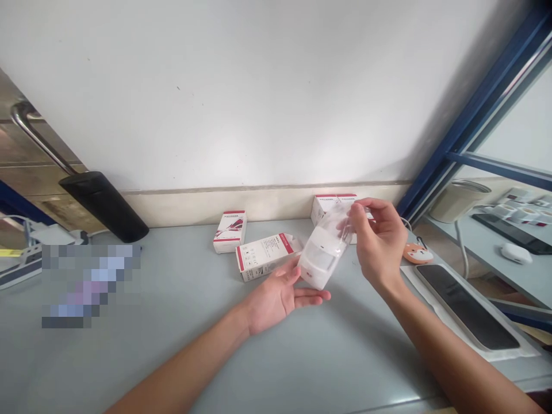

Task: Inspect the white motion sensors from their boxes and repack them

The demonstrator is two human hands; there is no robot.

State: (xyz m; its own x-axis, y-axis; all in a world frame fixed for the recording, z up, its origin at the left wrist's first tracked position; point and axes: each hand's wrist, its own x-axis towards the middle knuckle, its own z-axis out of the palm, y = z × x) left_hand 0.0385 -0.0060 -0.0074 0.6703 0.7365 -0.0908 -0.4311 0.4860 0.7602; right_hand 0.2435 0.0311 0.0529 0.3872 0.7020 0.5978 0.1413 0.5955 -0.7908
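Observation:
A white device in a clear plastic bag (319, 257) is held tilted above the grey table (241, 368). My right hand (380, 244) pinches the bag's upper end. Under the device's lower end lies my left hand (280, 298), palm up with its fingers spread, close to or touching the bag. Just behind my left hand is a white and red box (267, 256) lying on its side, its right end flap raised. Another small white and red box (230, 231) stands behind it to the left.
More white and red boxes (325, 207) are partly hidden behind the bag. A phone (468, 305) lies at the right, near an orange and white item (417, 253). At the left are a black cylinder (103, 207), a power strip (26, 267) and a pixelated object (90, 287).

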